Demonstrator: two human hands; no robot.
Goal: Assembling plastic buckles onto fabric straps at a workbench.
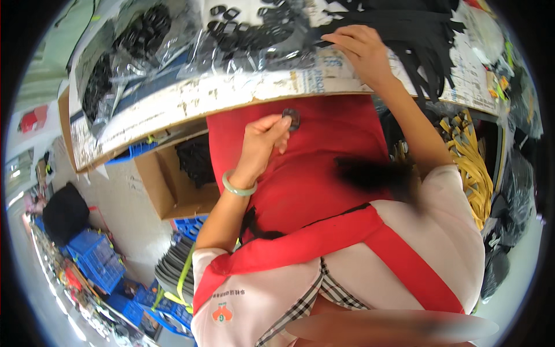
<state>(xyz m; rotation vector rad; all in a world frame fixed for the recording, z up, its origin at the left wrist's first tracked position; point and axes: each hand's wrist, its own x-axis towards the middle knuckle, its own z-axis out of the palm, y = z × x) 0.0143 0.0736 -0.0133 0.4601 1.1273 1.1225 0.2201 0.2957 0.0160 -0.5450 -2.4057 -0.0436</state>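
Head view, left hand [265, 136] clamped on a small dark piece [292, 119], red apron [312, 153] beneath it, right hand [365, 55] held over the worktop [234, 87], its grip cannot be told, black straps [399, 24] laid to its right, bagged black parts [145, 29] to its left.

At seven o'clock, the person's pale shirt [277, 283] bears a line of small dark characters [228, 294] above an orange-red emblem [222, 314], whose own fine marking is too small to make out. Between twelve and one o'clock, blue printed lettering [313, 81] stands on the white, worn top of the desk [191, 104], near its front edge.
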